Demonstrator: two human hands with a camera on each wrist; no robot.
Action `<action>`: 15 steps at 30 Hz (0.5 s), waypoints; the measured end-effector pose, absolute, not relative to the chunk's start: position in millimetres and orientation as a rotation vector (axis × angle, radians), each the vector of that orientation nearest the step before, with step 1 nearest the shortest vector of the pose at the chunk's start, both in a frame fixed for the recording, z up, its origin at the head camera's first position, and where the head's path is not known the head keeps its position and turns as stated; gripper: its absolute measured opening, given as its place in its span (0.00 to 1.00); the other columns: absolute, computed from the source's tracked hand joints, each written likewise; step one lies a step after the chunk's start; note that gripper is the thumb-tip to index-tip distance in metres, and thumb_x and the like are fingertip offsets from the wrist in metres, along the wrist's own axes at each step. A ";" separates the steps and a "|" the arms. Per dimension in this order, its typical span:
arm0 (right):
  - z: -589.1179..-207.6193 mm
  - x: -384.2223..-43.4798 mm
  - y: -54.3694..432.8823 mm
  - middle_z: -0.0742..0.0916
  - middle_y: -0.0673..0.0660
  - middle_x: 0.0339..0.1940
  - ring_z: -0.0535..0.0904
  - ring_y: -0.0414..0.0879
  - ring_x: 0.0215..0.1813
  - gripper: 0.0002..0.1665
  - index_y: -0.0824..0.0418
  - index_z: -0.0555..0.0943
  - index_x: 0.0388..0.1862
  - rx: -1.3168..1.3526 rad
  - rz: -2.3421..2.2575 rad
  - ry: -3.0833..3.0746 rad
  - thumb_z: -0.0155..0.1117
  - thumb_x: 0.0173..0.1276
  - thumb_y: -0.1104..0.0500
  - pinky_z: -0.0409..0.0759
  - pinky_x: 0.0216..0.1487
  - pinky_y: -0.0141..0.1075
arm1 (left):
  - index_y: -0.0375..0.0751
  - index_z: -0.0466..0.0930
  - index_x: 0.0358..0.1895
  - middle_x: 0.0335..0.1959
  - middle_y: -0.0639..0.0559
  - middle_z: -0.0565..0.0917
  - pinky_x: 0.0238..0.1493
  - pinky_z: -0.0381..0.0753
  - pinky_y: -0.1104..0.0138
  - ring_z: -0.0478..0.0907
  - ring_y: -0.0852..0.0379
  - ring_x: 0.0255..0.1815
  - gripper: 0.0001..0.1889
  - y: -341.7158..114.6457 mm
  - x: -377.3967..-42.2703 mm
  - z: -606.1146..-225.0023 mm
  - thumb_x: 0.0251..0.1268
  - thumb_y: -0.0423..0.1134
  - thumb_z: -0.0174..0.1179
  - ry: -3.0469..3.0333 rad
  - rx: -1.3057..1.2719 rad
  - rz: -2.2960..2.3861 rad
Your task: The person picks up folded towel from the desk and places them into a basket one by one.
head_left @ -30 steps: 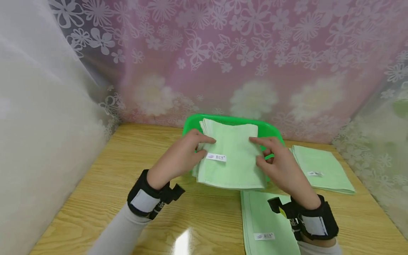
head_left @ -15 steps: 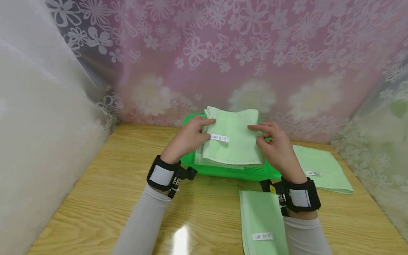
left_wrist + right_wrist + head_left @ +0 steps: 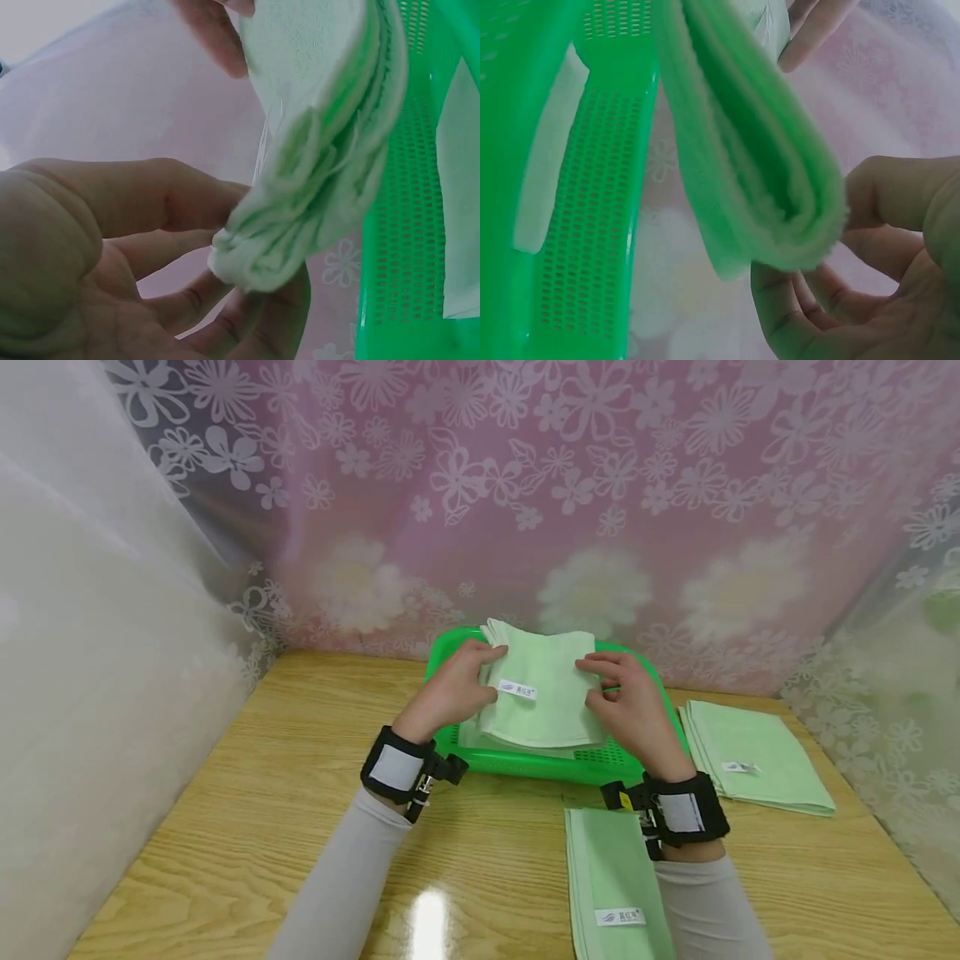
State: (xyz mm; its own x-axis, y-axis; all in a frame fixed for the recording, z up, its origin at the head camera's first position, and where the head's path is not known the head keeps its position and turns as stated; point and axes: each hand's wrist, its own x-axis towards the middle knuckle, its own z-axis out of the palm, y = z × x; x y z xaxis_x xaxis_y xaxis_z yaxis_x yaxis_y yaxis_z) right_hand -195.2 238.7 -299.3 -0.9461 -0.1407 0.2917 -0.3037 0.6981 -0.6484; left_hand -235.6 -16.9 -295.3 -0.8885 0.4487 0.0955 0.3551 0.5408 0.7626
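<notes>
The folded towel is above the basket, near the back edge of the counter; left hand and right hand pinch its opposite sides; it looks light, soft, floppy, likely best gripped through all layers.

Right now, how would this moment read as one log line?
left fingers: pinch folded towel | right fingers: pinch same | below: green basket

The towel is pale green, the basket bright green, the curtain white-flowered pink.
</notes>
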 end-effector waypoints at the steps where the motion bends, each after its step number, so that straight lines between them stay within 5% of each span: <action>1: -300.9 -196.6 238.1 0.74 0.64 0.76 0.78 0.58 0.56 0.27 0.65 0.80 0.70 0.368 1.074 -2.688 0.49 0.75 0.70 0.78 0.54 0.41 | 0.38 0.62 0.81 0.77 0.38 0.67 0.30 0.62 0.68 0.69 0.52 0.37 0.37 -16.6 -236.2 -296.5 0.69 0.20 0.56 2.665 0.695 1.267; 8: -308.9 -201.0 232.8 0.82 0.61 0.71 0.78 0.59 0.70 0.24 0.63 0.89 0.56 0.426 1.002 -2.727 0.50 0.73 0.72 0.81 0.53 0.46 | 0.38 0.63 0.81 0.75 0.37 0.68 0.32 0.62 0.68 0.71 0.47 0.51 0.38 -15.2 -239.7 -302.1 0.67 0.20 0.56 2.706 0.702 1.173; 11: -311.8 -201.7 229.0 0.83 0.63 0.70 0.82 0.62 0.64 0.21 0.64 0.91 0.50 0.431 0.939 -2.759 0.52 0.72 0.71 0.77 0.41 0.38 | 0.38 0.64 0.81 0.75 0.37 0.69 0.31 0.62 0.68 0.70 0.48 0.48 0.37 -14.5 -241.1 -304.0 0.67 0.20 0.55 2.711 0.689 1.141; 15: -317.7 -204.2 224.5 0.83 0.64 0.71 0.87 0.63 0.55 0.19 0.66 0.92 0.48 0.450 0.898 -2.790 0.56 0.70 0.71 0.61 0.26 0.31 | 0.37 0.64 0.81 0.75 0.35 0.69 0.32 0.63 0.69 0.70 0.48 0.48 0.37 -13.1 -243.0 -307.1 0.67 0.20 0.55 2.717 0.679 1.098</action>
